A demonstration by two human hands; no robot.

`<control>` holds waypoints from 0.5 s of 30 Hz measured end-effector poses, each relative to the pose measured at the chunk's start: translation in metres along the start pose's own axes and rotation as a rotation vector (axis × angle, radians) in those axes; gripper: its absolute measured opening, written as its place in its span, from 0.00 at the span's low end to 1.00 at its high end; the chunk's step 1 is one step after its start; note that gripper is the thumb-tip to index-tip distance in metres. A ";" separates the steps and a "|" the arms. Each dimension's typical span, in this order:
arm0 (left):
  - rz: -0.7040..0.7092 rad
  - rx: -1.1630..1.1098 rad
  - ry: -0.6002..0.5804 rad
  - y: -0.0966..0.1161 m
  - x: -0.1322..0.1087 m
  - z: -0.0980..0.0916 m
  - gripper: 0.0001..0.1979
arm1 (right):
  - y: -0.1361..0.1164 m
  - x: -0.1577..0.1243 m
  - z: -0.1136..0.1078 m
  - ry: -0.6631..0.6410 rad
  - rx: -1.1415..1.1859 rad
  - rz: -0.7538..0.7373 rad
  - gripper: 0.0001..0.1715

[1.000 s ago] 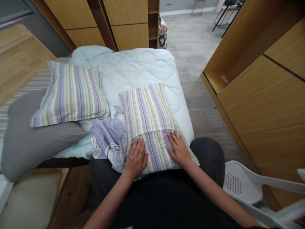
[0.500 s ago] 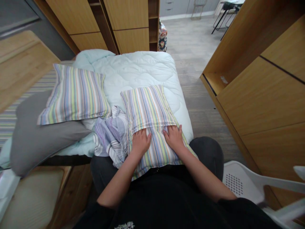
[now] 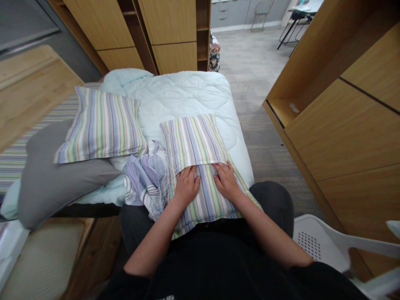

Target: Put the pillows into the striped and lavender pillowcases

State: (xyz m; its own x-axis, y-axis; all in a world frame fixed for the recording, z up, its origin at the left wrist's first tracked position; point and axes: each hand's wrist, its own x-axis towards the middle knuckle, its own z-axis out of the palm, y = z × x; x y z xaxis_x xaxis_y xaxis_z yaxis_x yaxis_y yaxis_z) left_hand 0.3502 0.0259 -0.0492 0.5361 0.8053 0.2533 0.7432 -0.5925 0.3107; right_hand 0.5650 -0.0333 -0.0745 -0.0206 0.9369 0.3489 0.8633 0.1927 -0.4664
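Striped pillowcase (image 3: 208, 196) under 2 flat hands (image 3: 188, 185) at its flap's edge (image 3: 204, 162)

Fingers (image 3: 188, 171) partly hidden under the striped pillowcase (image 3: 204, 181), white chair (image 3: 333, 252) cut off at right

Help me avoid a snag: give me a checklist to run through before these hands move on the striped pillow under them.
1. Left hand at the flap edge: ok.
2. Right hand at the same edge: ok.
3. Front pillow wholly on the quilt: not ok, its near end lies over the lap.
4. Crumpled cloth clear of it: not ok, bunched against its left side.
5. Underside of the flap smooth: cannot tell, hidden.
6. Second striped pillow out of the way: ok, apart on the left.
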 end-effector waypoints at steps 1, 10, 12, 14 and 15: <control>-0.017 0.027 -0.002 0.003 0.001 0.001 0.27 | -0.003 0.002 0.003 0.019 -0.029 0.037 0.31; -0.140 0.120 -0.106 -0.003 -0.013 0.010 0.25 | -0.001 0.003 0.014 -0.108 -0.234 0.214 0.29; -0.016 0.068 -0.091 -0.013 -0.033 0.007 0.29 | 0.012 -0.020 0.015 -0.078 -0.227 0.198 0.32; 0.036 0.026 -0.076 -0.024 -0.059 0.006 0.32 | 0.030 -0.051 0.019 -0.061 -0.210 0.228 0.36; 0.021 -0.002 -0.066 -0.030 -0.072 0.005 0.32 | 0.041 -0.066 0.020 -0.069 -0.173 0.251 0.37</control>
State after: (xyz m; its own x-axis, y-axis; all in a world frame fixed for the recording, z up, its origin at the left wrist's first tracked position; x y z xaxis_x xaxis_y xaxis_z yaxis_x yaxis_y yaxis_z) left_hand 0.2912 -0.0145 -0.0816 0.5767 0.7924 0.1986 0.7310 -0.6091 0.3077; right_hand 0.5921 -0.0819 -0.1329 0.1755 0.9676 0.1816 0.9184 -0.0945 -0.3842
